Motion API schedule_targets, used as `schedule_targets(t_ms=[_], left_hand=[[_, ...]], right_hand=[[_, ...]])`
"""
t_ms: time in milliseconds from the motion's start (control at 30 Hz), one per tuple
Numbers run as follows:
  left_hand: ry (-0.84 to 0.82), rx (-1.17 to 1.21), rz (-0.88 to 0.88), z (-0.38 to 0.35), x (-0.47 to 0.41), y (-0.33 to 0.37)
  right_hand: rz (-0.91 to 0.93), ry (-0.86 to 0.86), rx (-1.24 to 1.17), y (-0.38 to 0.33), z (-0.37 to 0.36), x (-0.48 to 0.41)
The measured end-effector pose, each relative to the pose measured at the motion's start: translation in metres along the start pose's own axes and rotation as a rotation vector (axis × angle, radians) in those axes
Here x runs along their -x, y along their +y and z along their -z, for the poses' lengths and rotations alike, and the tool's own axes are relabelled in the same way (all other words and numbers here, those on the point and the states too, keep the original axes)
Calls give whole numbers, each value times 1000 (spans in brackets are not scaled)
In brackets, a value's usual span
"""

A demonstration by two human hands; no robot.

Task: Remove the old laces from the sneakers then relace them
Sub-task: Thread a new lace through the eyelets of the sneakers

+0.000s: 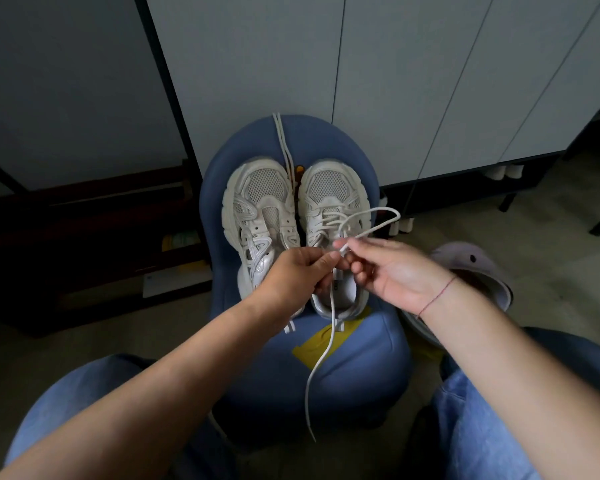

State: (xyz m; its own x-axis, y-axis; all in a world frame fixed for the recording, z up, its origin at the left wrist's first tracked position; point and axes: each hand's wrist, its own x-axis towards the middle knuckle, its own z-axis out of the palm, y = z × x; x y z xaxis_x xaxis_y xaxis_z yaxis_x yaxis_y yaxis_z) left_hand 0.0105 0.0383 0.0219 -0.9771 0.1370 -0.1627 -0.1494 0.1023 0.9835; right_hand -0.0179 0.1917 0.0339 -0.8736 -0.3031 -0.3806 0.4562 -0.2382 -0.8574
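Observation:
Two white mesh sneakers stand side by side on a blue stool [361, 358], toes pointing away. The left sneaker [257, 209] has no lace in its eyelets. The right sneaker [329, 202] carries a white lace [371, 216] through its lower eyelets. My left hand [291, 271] pinches one end of that lace above the shoe's opening, and the tail hangs down past the stool's front. My right hand [385, 268] pinches the other strand, which loops up to the right. A loose lace [283, 143] lies between the toes, running to the stool's far edge.
Pale cabinet doors [395, 81] rise behind the stool. A grey clog-type shoe [471, 268] sits on the floor at the right. A yellow patch [312, 348] marks the stool's seat. My jeans-clad knees [84, 403] flank the stool. Dark shelving fills the left.

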Motion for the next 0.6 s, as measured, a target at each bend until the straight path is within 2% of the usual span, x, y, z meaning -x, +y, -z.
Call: schedule_targets(t_ms=[133, 233, 433, 600], left_hand=[[3, -1, -2, 1, 0, 2], [2, 12, 3, 1, 1, 4], [6, 161, 19, -5, 4, 14], [36, 146, 32, -9, 3, 21]], right_hand=[[175, 100, 30, -3, -3, -2], [218, 220, -38, -11, 5, -6], [136, 8, 218, 0, -4, 3], [142, -36, 107, -8, -3, 5]])
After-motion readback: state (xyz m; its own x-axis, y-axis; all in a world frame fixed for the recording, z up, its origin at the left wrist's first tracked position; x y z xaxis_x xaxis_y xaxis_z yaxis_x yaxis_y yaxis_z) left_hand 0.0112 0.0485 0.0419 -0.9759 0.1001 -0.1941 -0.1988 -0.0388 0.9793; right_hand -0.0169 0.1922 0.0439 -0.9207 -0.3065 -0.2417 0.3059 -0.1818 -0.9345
